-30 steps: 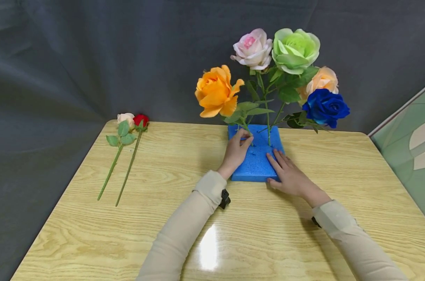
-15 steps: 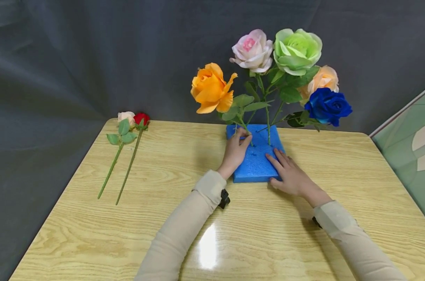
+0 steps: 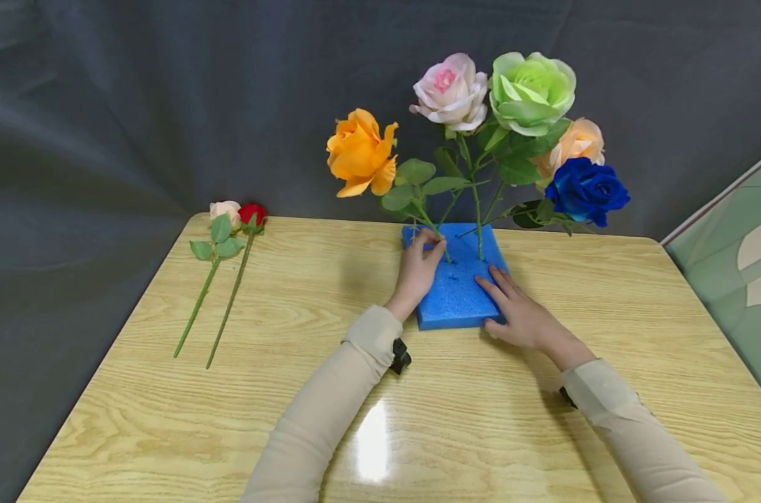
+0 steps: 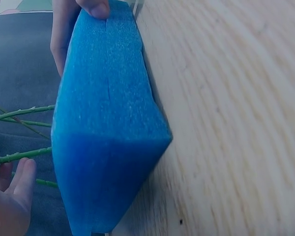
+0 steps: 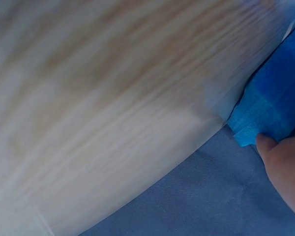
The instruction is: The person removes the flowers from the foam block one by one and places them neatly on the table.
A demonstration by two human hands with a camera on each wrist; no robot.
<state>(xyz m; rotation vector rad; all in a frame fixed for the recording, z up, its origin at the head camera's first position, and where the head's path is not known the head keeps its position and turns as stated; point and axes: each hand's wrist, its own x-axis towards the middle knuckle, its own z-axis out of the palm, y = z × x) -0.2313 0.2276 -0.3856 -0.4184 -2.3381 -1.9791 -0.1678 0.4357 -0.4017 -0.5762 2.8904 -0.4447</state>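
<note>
One orange rose [image 3: 360,154], head view: stem [image 3: 447,255] meets the block [image 3: 459,304], long axis leaning up-left. Left hand [image 3: 417,272] nearer, pinching the stem low; right hand [image 3: 521,318] spread on the block's near right side, stem ahead and leftward of it. Left wrist: pinched stem runs to the block. Right wrist: digit on block edge; rose unseen.

Shows wood-grain worktop [image 3: 167,433], glossy near front edge; matt, grainy foam block [image 3: 459,304] toward far edge; cloth-like orange rose [image 3: 359,155]; matt cloth backdrop [image 3: 261,105].
</note>
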